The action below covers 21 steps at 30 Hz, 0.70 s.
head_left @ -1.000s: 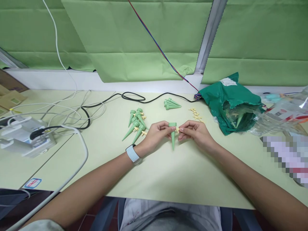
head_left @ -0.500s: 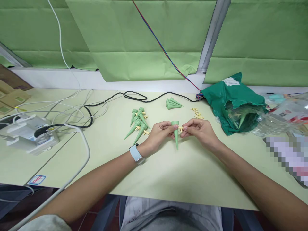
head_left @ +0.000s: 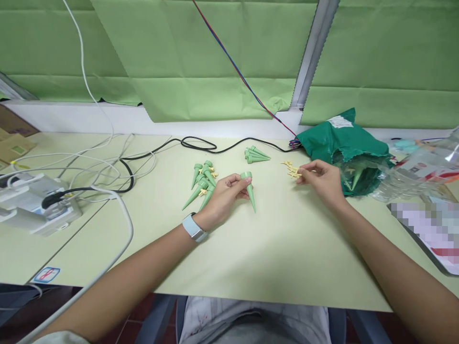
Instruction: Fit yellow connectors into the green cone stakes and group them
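Observation:
My left hand (head_left: 224, 200) grips a green plastic spike (head_left: 249, 191) upright, with its point down and just above the pale green table (head_left: 287, 267). My right hand (head_left: 319, 180) is apart from it, its fingertips at a small pile of cream plastic pieces (head_left: 292, 169). I cannot tell whether those fingers hold a piece. Left of my left hand lies a heap of green spikes with cream pieces (head_left: 202, 184). A smaller bunch of green spikes (head_left: 255, 155) lies at the back.
A torn green plastic bag (head_left: 358, 153) with spikes inside sits back right, beside a crumpled clear plastic bag (head_left: 416, 177). A black cable (head_left: 215, 149) runs along the back. White cables and a white electrical device (head_left: 39, 205) lie at the left.
My hands have parted. The right hand moved right to the cream pieces, and the left moved slightly left with the spike, which no longer has a cream piece against it.

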Motion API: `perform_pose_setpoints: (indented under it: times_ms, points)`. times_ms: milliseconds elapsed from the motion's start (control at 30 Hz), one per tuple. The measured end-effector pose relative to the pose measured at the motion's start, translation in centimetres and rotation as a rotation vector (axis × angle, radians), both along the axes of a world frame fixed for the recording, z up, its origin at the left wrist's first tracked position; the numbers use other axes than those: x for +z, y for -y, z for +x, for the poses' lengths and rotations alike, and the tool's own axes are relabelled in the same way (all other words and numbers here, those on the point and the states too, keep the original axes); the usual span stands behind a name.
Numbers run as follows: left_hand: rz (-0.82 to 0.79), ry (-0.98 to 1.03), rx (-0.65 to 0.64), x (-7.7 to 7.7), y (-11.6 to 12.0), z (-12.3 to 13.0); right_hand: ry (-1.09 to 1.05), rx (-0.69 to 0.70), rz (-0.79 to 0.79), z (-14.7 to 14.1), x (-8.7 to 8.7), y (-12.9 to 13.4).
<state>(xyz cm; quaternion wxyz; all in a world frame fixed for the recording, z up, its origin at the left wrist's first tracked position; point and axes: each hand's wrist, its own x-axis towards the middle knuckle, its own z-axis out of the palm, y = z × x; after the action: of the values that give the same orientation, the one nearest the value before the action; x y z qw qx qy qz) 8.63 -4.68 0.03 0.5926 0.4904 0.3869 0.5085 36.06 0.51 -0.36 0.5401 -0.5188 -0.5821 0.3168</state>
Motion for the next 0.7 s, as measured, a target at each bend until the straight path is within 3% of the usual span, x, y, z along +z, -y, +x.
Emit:
perform_pose_setpoints:
  times_ms: [133,300,700]
  points:
    - [-0.037,-0.061,-0.063,-0.1,0.3,0.4,0.312,-0.184,-0.044,2.6,-0.7,-1.5]
    - [-0.049,-0.140,-0.093,0.4,0.7,0.7,0.580,-0.140,-0.113,3.7,-1.8,-2.1]
    - [-0.033,-0.086,-0.082,-0.6,-0.1,0.3,0.764,-0.168,-0.004,4.0,-3.0,-2.5]
